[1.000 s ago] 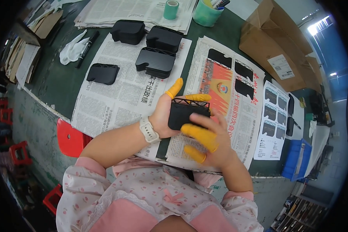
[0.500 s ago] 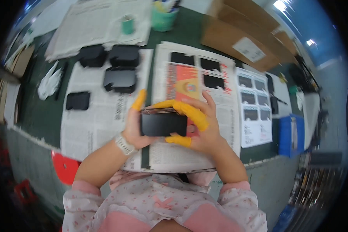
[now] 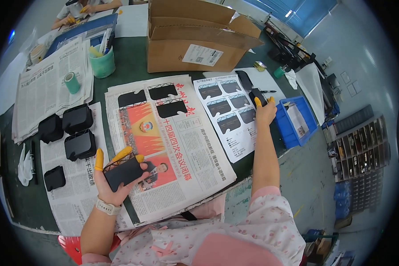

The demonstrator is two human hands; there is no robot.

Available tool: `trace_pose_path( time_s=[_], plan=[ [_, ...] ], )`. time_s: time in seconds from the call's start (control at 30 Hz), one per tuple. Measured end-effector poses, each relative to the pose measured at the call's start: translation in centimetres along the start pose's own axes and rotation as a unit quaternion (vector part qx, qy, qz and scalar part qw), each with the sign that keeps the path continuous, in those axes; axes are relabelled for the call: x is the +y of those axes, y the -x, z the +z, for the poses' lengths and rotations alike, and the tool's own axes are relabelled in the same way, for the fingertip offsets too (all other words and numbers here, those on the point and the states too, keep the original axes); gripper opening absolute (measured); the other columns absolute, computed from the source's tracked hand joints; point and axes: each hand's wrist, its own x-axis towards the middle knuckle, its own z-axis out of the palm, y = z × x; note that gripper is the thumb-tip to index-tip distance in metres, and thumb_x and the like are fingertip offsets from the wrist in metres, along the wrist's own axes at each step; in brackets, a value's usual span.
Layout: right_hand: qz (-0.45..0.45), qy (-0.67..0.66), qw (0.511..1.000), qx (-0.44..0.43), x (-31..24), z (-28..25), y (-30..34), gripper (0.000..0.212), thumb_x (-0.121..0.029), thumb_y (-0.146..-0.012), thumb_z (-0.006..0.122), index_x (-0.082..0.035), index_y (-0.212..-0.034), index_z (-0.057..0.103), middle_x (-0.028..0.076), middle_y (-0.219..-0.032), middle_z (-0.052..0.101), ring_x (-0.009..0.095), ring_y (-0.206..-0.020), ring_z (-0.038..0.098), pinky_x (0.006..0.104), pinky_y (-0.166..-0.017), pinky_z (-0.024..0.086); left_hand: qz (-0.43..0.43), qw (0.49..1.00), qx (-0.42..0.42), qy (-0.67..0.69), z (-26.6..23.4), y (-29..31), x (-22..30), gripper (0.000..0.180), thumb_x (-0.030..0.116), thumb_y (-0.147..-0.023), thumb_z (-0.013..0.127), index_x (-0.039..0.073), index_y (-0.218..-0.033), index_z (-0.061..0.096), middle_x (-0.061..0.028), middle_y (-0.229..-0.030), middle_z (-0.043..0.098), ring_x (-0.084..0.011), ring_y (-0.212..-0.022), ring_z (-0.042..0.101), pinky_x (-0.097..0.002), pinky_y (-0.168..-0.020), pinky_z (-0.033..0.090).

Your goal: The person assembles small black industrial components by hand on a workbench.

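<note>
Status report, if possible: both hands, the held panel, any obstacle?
Left hand holding black panel. Right hand touching black block, grip unclear. Pen beside it, possible obstacle.

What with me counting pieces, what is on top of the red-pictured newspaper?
Three flat black pieces lie on the newspaper. Hidden: whatever is beneath them and behind the left hand and its black part.

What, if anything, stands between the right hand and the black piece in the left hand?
Nothing visible does: only the white printed sheet and newspaper lie flat between the right hand and the black piece in the left hand.
</note>
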Motion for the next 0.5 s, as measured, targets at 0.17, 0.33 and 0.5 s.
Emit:
trace_pose_path(
  time_s=[0.17, 0.33, 0.5],
  plan=[
    [0.003, 0.008, 1.0, -0.018, 1.2, 1.3, -1.3, 0.054, -0.017, -0.084, 0.077, 0.006, -0.129, 0.059, 0.024, -0.12, 0.065, 0.04, -0.12, 0.057, 0.0476, -0.1, 0.048, 0.009, 1.0, 0.028, -0.001, 0.4, -0.2, 0.0, 0.083, 0.067, -0.099, 0.044, -0.004, -0.139, 0.056, -0.0281, -0.121, 0.066, -0.051, -0.114, 0.061, -0.069, -0.108, 0.039],
    [-0.084, -0.049, 0.995, -0.012, -2.5, 1.2, 0.0, 0.053, -0.021, -0.087, 0.076, 0.01, -0.126, 0.059, 0.027, -0.122, 0.064, 0.042, -0.118, 0.058, 0.048, -0.101, 0.048, -0.002, 0.999, 0.036, 0.015, 0.8, -0.2, 0.1, 0.085, 0.068, -0.098, 0.045, -0.006, -0.138, 0.055, -0.0311, -0.126, 0.063, -0.0523, -0.115, 0.061, -0.0689, -0.109, 0.039],
    [-0.335, -0.092, 0.917, -0.194, -14.5, -2.2, 9.0, 0.056, -0.026, -0.095, 0.07, 0.006, -0.138, 0.055, 0.028, -0.141, 0.055, 0.042, -0.127, 0.054, 0.0463, -0.111, 0.041, -0.012, 1.0, 0.004, 0.019, 0.9, -0.3, 0.2, 0.087, 0.07, -0.096, 0.045, -0.006, -0.137, 0.056, -0.0338, -0.128, 0.061, -0.0518, -0.116, 0.061, -0.0663, -0.109, 0.04]
  ],
)
